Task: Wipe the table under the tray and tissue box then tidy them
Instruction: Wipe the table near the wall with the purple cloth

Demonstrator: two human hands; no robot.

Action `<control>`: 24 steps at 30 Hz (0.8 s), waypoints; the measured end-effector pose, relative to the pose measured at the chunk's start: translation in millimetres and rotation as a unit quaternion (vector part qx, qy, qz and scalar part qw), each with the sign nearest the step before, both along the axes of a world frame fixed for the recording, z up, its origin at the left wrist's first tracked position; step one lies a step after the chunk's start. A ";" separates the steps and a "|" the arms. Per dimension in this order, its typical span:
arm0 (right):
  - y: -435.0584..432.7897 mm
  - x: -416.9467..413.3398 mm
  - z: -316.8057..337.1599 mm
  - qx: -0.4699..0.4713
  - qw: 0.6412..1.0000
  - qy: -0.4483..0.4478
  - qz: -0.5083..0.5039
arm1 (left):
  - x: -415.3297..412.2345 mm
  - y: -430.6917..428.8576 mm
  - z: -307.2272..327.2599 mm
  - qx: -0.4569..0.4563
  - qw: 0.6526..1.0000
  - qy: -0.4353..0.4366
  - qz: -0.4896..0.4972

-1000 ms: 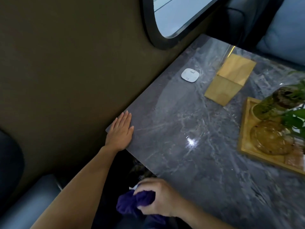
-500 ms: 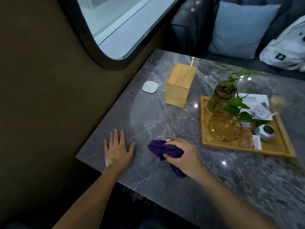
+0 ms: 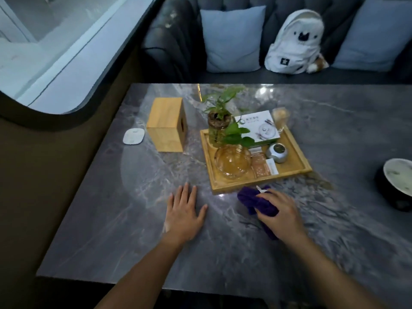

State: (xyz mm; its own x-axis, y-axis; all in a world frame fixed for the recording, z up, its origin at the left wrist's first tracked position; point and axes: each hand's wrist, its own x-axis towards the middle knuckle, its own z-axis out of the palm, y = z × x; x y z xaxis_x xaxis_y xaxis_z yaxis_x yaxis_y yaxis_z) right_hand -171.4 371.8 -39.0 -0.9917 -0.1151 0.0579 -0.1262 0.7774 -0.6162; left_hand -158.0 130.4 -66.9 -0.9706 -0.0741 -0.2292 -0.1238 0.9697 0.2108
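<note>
A wooden tray (image 3: 296, 152) sits mid-table on the grey marble table (image 3: 133, 230), carrying a plant in a glass jar, an amber glass bowl, a small silver pot and a white booklet. To its left stands a wooden tissue box (image 3: 166, 128). My right hand (image 3: 278, 214) presses a bunched purple cloth (image 3: 249, 198) onto the table just in front of the tray's near edge. Flat on the table lies my left hand (image 3: 186, 214), fingers spread, left of the cloth and holding nothing.
A small white square pad (image 3: 133, 136) lies left of the tissue box near the wall. A dark bowl (image 3: 399, 181) sits at the table's right edge. Behind the table is a sofa with cushions and a white backpack (image 3: 295, 42). A window runs along the left.
My right hand brought the purple cloth up from below the table edge onto the table and rightward, near the tray. The view swung right and up; my left hand stayed flat.
</note>
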 end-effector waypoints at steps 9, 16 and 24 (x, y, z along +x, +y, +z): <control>61.9 24.0 -24.1 0.167 0.983 -0.032 -0.068 | -10.9 25.3 0.4 -0.014 1.000 -0.007 0.024; 65.7 18.5 -21.8 0.173 0.982 -0.047 -0.066 | -13.9 21.9 8.3 0.008 0.999 -0.012 0.036; 83.0 -31.1 31.6 0.115 0.943 -0.297 0.095 | -48.3 18.7 30.7 0.052 0.994 -0.065 0.074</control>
State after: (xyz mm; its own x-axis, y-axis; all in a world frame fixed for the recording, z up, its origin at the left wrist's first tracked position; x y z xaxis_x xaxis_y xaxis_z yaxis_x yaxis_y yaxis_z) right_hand -202.5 454.8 -7.4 -0.8017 -0.2356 -0.5493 0.0372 0.8976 -0.4393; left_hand -206.3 149.1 -36.2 -0.9121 -0.1835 -0.3666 -0.2968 0.9125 0.2815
